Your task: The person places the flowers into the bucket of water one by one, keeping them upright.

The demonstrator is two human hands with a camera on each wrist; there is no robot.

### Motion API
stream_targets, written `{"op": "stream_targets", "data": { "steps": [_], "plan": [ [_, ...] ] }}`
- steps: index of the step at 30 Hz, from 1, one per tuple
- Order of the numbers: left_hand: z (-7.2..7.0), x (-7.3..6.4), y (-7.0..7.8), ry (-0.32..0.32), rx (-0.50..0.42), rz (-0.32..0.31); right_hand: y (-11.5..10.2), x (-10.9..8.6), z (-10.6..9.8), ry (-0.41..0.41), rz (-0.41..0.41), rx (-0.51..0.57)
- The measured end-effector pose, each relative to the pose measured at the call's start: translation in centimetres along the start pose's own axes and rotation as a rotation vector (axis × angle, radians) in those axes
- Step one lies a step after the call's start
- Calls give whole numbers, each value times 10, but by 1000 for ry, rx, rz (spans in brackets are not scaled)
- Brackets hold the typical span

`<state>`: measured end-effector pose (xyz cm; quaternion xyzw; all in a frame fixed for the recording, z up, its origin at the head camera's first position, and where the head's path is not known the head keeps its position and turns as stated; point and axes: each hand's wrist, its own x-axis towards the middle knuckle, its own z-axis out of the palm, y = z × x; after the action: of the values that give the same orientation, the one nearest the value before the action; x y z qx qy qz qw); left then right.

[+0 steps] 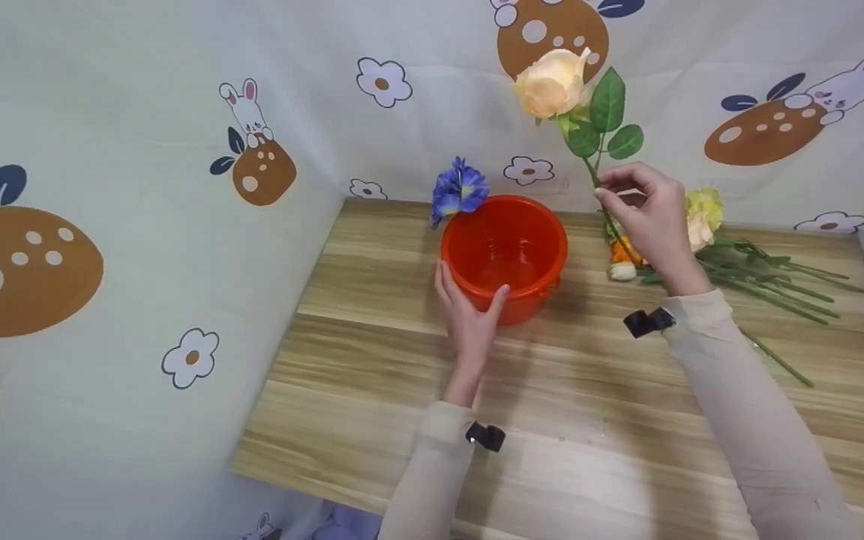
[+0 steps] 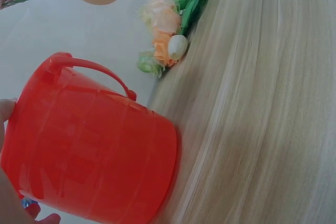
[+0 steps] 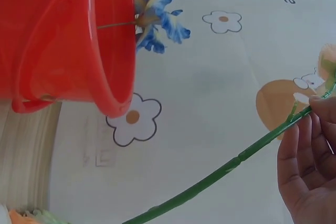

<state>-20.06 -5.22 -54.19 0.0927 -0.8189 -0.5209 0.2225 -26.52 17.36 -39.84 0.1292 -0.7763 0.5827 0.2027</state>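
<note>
A red plastic bucket (image 1: 507, 300) stands on the wooden table near the back wall. My left hand (image 1: 468, 315) holds its near left side, thumb by the rim and fingers round the outside. In my right hand (image 1: 653, 214), thumb and fingers pinch the green stem of a peach rose (image 1: 552, 84), raised to the right of the bucket. The stem (image 3: 210, 178) slants downward in the right wrist view, its lower end outside the bucket. A blue-purple iris (image 1: 460, 190) leans over the bucket's back left rim, its thin stem inside.
Several artificial flowers lie on the table at the right, with a white bud (image 1: 623, 271), a yellow bloom (image 1: 705, 205) and long green stems (image 1: 777, 289). A patterned cloth wall (image 1: 432, 135) borders the table (image 1: 342, 360) at the back and left.
</note>
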Motion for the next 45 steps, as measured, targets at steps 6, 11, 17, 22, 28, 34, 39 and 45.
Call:
{"op": "stream_targets", "data": {
  "steps": [6, 11, 17, 22, 28, 34, 39, 45],
  "plan": [
    [0, 0, -1, 22, 6, 14, -10, 4, 17, -2, -31, 54],
    [1, 0, -2, 29, 11, 13, -21, 7, 30, -10, -56, 100],
    [2, 0, -2, 9, -6, -13, -31, 10, 42, -19, -107, 121],
    [1, 0, -1, -1, -19, -19, -38, 11, 52, -21, -137, 137],
    [1, 1, 0, -22, -21, -39, -43, 13, 66, -41, -147, 141],
    [0, 0, 1, -17, -19, -24, -36, 8, 78, -84, -85, 127],
    [1, 0, 1, -12, -26, -3, -22, 1, 89, -102, -46, 133],
    [0, 0, 1, -9, -20, -6, -3, -9, 102, -121, -22, 138]
  ]
}}
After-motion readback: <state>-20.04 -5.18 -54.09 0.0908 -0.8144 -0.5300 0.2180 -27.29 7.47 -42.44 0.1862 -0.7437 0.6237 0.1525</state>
